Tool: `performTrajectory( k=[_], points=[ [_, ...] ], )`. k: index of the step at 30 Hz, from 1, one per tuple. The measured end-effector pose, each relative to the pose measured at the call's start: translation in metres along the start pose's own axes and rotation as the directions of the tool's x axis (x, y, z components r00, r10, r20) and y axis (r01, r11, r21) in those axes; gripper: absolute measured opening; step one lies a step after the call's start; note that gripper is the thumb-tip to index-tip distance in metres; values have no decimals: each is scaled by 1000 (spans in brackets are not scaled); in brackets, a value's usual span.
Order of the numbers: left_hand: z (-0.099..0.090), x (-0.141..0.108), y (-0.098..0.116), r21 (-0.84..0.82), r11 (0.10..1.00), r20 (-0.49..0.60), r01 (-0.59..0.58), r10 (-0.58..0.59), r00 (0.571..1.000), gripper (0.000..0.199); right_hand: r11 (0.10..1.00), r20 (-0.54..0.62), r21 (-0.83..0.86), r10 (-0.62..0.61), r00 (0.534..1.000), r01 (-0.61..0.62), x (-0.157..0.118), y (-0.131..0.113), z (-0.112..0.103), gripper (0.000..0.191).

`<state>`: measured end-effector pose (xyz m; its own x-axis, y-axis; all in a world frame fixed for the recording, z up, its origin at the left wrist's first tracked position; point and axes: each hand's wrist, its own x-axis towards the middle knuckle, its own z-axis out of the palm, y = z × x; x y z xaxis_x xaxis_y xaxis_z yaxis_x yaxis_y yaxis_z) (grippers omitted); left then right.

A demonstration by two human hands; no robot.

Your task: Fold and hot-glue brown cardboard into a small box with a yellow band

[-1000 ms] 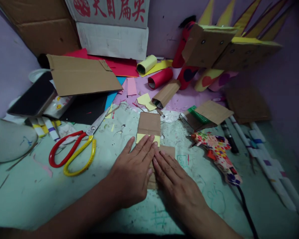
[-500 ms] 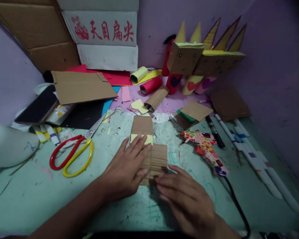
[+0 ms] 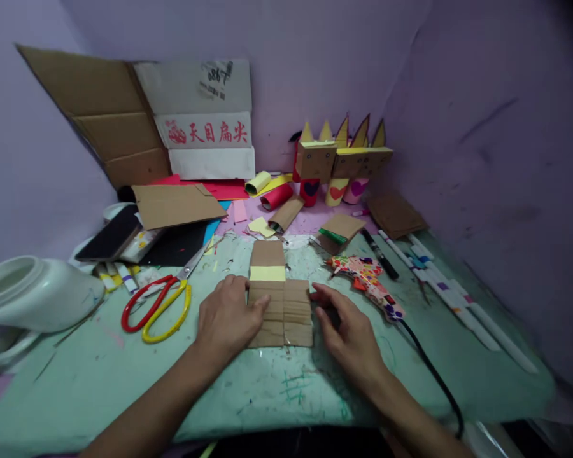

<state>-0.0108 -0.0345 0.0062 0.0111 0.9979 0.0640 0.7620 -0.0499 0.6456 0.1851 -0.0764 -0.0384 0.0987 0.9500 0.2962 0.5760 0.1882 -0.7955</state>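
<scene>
On the pale green bench (image 3: 248, 401) lies one flat cardboard piece (image 3: 297, 312), between the two hands, its lower part made of two panels side by side; whether these are joined, I cannot tell. The left hand (image 3: 226, 315) covers its left edge, with the thumb on top; the other fingers are partly hidden, so I cannot say if it grips. The right hand (image 3: 351, 331) is half curled, thumb and fingers apart, just beside the right edge; touching is not clear. One yellow paper strip (image 3: 267, 273) crosses the upper part. At left, the white jug (image 3: 52, 292) is cut off by the picture's border. The white marker pens (image 3: 451, 296) at right overlap, hence their number is uncertain. I count one pair of scissors (image 3: 174, 289), one glue gun (image 3: 367, 280), three tubes (image 3: 277, 196) lying behind, and five pointed spikes (image 3: 342, 133) on the cardboard heads (image 3: 316, 164).
</scene>
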Motion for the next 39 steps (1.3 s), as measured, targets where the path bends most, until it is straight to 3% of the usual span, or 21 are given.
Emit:
performTrajectory(
  k=[3, 7, 11, 14, 20, 22, 24, 26, 27, 28, 29, 30, 32, 34, 35, 36, 38, 39],
  points=[
    [1, 5, -3, -409, 905, 15, 119, -124, 992, 15, 973, -41, 228, 45, 998, -34, 3, -1, -1, 32],
    [1, 9, -2, -611, 780, 52, 133, -129, 990, 18, 852, -71, 524, 51, 996, -6, 6, -3, -2, 31],
    [0, 7, 1, -699, 706, 28, 114, -132, 991, 17, 816, -45, 578, 44, 998, -9, 10, 3, 0, 35],
    [-6, 10, -5, -729, 679, -47, 87, -177, 983, 12, 828, -12, 560, 37, 999, -25, 12, 8, 2, 38],
    [-44, 30, -24, -816, 578, -201, 9, -298, 933, 17, 831, -17, 550, 111, 994, -83, 9, 5, 2, 41],
    [-54, 29, -25, -824, 559, -307, -90, -308, 900, 18, 772, -19, 624, 172, 985, -123, 9, 2, 0, 41],
    [-56, 23, -25, -800, 563, -427, -206, -294, 855, 17, 622, 85, 752, 234, 969, -216, 11, -3, -2, 42],
    [-49, 13, -27, -711, 618, -543, -335, -180, 820, 13, 372, 350, 831, 225, 909, -413, 15, -12, -6, 45],
    [-43, 8, -29, -521, 691, -653, -501, 55, 755, 5, 244, 499, 814, 172, 849, -527, 17, -18, -8, 47],
    [-36, 4, -32, -314, 678, -640, -665, 366, 675, 2, 144, 620, 765, 98, 778, -628, 20, -24, -10, 51],
    [-29, 1, -35, -257, 631, -625, -732, 469, 624, 5, 81, 697, 713, 29, 717, -696, 22, -30, -12, 52],
    [-23, -1, -37, -237, 605, -581, -760, 539, 610, 7, 52, 729, 684, -16, 684, -728, 25, -36, -13, 52],
    [-14, -3, -40, -216, 512, -461, -832, 698, 549, 12, 62, 709, 704, -18, 705, -707, 30, -44, -13, 43],
    [-9, -3, -39, -207, 456, -373, -866, 781, 500, 23, 133, 632, 763, 52, 773, -632, 35, -46, -12, 37],
    [-8, -2, -37, -208, 471, -375, -857, 771, 515, 25, 178, 592, 783, 83, 801, -597, 38, -46, -11, 37],
    [-7, -1, -35, -244, 532, -404, -811, 704, 584, 25, 220, 564, 790, 103, 819, -572, 41, -45, -9, 39],
    [-8, 1, -28, -488, 657, -403, -574, 414, 816, 17, 288, 544, 781, 121, 830, -554, 46, -41, -4, 40],
    [-8, 2, -24, -654, 652, -294, -384, 248, 923, 14, 309, 548, 770, 125, 827, -558, 48, -40, -1, 41]
  ],
)
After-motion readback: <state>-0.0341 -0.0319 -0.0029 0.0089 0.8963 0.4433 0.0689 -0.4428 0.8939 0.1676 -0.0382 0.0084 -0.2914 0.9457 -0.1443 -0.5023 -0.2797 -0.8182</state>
